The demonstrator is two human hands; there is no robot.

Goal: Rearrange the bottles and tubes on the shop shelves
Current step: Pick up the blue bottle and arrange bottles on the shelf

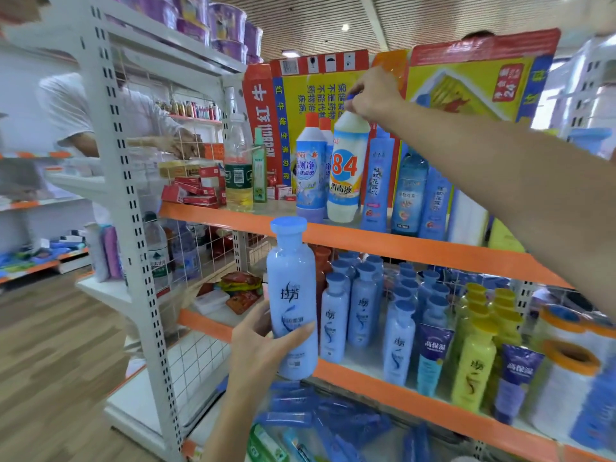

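My left hand [263, 341] grips a light blue shampoo bottle [292, 295] with a blue cap, holding it upright in front of the middle shelf. My right hand [373, 93] reaches up to the top shelf [416, 243] and pinches the blue cap of a white "84" disinfectant bottle [346, 168], which stands slightly tilted at the shelf's front. Beside it stands a white-and-blue cleaner bottle with an orange cap [310, 161]. Several matching blue shampoo bottles [363, 305], yellow bottles [473, 365] and purple-blue tubes [431, 358] fill the middle shelf.
Blue floral-water bottles [409, 191] stand right of the "84" bottle, with cardboard boxes [473, 71] behind. An oil bottle [238, 168] and red packets [196, 191] sit at the shelf's left. White rolls [566, 381] are far right. A person in white [100, 121] works behind the white rack [133, 201].
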